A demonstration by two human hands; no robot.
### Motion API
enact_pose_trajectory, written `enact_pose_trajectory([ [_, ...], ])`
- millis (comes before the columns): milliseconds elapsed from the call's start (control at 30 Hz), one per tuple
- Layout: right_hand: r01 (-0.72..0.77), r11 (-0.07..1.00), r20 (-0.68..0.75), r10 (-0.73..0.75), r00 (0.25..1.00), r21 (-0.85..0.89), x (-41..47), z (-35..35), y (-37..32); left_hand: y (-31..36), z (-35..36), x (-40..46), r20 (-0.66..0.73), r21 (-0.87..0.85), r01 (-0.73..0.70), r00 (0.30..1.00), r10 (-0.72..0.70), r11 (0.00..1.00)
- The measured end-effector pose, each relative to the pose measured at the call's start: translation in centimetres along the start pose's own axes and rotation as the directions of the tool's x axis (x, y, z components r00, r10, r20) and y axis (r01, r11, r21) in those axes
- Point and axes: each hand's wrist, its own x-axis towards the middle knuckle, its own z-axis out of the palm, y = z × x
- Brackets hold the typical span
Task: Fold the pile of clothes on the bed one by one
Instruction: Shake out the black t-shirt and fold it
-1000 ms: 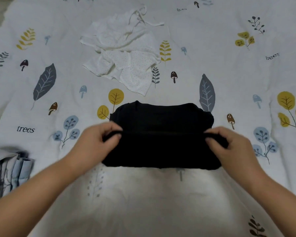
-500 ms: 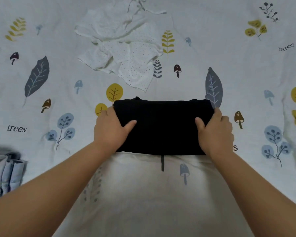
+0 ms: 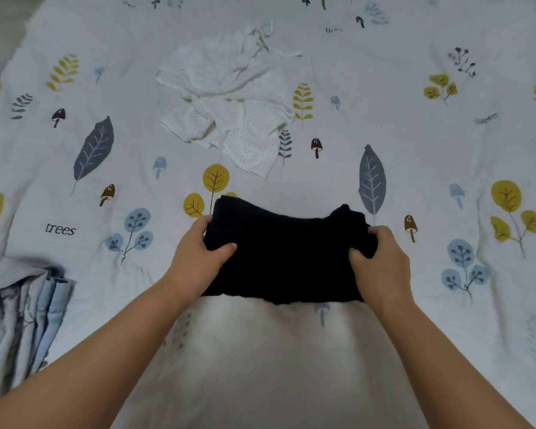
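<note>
White bedding printed with leaves and mushrooms covers the bed. Near its 6 o'clock edge lies the folded black garment, long axis running 9 to 3 o'clock. The left hand and right hand clamp its two short ends, thumbs on top and fingers curled round the edges, probably so the bundle lifts without unfolding. At 12 o'clock waits the crumpled white garment.
</note>
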Motion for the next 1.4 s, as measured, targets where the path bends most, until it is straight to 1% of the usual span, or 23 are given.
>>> enact_pose_trajectory([
  [100,0.041,0.998,0.021,-0.042,0.999,0.046,-2.8,-1.8,-1.9,1.8,-1.9,-3.2,0.023,-0.039,-0.009,1.0,0.009,0.999],
  [233,0.09,0.989,0.016,-0.093,0.996,0.116,-6.8,-4.9,-5.6,5.0,-5.8,-7.8,-0.002,-0.128,-0.011,1.0,0.01,0.992],
  [333,0.184,0.973,0.02,-0.188,0.982,0.138,-10.0,-7.3,-9.2,7.5,-9.3,-11.6,-0.041,-0.195,-0.019,0.999,0.011,0.981],
  [433,0.271,0.949,0.034,-0.279,0.96,0.161,-13.0,-9.3,-13.3,9.8,-13.0,-15.3,-0.109,-0.242,-0.051,0.994,0.025,0.969],
  [600,0.352,0.908,0.088,-0.379,0.921,0.225,-17.9,-10.8,-20.1,12.9,-19.5,-21.8,-0.243,-0.299,-0.102,0.97,0.028,0.949],
  [733,0.448,0.858,0.149,-0.492,0.858,0.252,-22.0,-10.5,-25.5,13.0,-24.7,-26.7,-0.369,-0.302,-0.169,0.928,0.048,0.938],
  [867,0.506,0.816,0.238,-0.569,0.787,0.278,-25.3,-8.4,-29.6,11.2,-29.2,-30.9,-0.474,-0.354,-0.166,0.88,-0.023,0.92],
  [1000,0.556,0.78,0.329,-0.625,0.708,0.286,-28.2,-4.4,-33.4,7.8,-33.5,-33.9,-0.564,-0.446,-0.162,0.815,-0.135,0.88],
  [1133,0.615,0.736,0.436,-0.67,0.601,0.283,-30.0,1.4,-37.1,3.7,-36.6,-35.2,-0.637,-0.496,-0.163,0.736,-0.229,0.853],
  [1267,0.669,0.702,0.562,-0.664,0.493,0.243,-30.9,8.2,-40.2,0.0,-38.2,-35.0,-0.674,-0.567,-0.138,0.644,-0.362,0.812],
  [1333,0.697,0.674,0.594,-0.672,0.442,0.244,-31.1,11.3,-41.6,-1.2,-38.8,-34.5,-0.686,-0.597,-0.14,0.599,-0.412,0.79],
  [1400,0.715,0.652,0.601,-0.684,0.413,0.252,-31.1,14.1,-42.8,-2.1,-39.2,-33.6,-0.698,-0.61,-0.134,0.558,-0.45,0.781],
])
